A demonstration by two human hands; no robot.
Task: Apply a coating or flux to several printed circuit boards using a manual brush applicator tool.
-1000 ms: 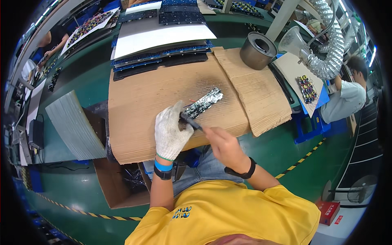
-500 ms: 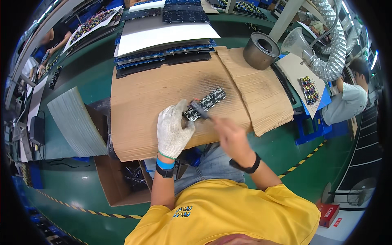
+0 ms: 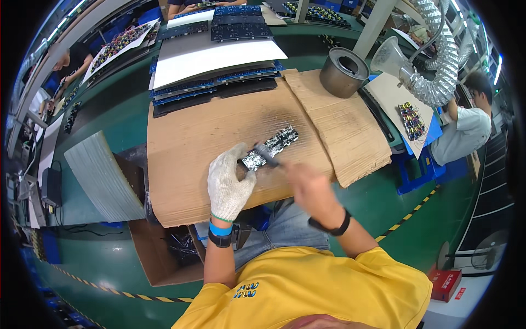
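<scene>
Grey panel: a ribbed panel [image 3: 101, 175] leans at the left edge of my surface [image 3: 109, 104], out of the way of my arms.
Box: an open carton [image 3: 164, 252] sits below the near edge, beside my left knee, where I judge scraps can drop in.
Cardboard: a big brown sheet [image 3: 192, 142] covers the green surface in front of me, I think to shield it; a second piece [image 3: 339, 120] overlaps it on the right.
Left hand: my gloved left hand [image 3: 229, 183] presses flat on the near end of the board, fingers spread, not clenched; it pins the board so it cannot slide.
Board: the circuit board [image 3: 269, 147] lies aslant near the middle of the cardboard, long and narrow, silvery and glinting, studded with small dark parts.
Tool: a dark slim tool [image 3: 267, 153] crosses the board just past my glove.
Right hand: my bare right hand [image 3: 308, 185] is blurred, closed round the tool's handle, working over the board.
Trays: dark trays under a white sheet [image 3: 219, 57] are stacked at the far edge, within reach.
Pot: a round metal pot [image 3: 343, 71] stands at the far right corner, beside a ribbed silver hose [image 3: 438, 66] with a funnel mouth.
</scene>
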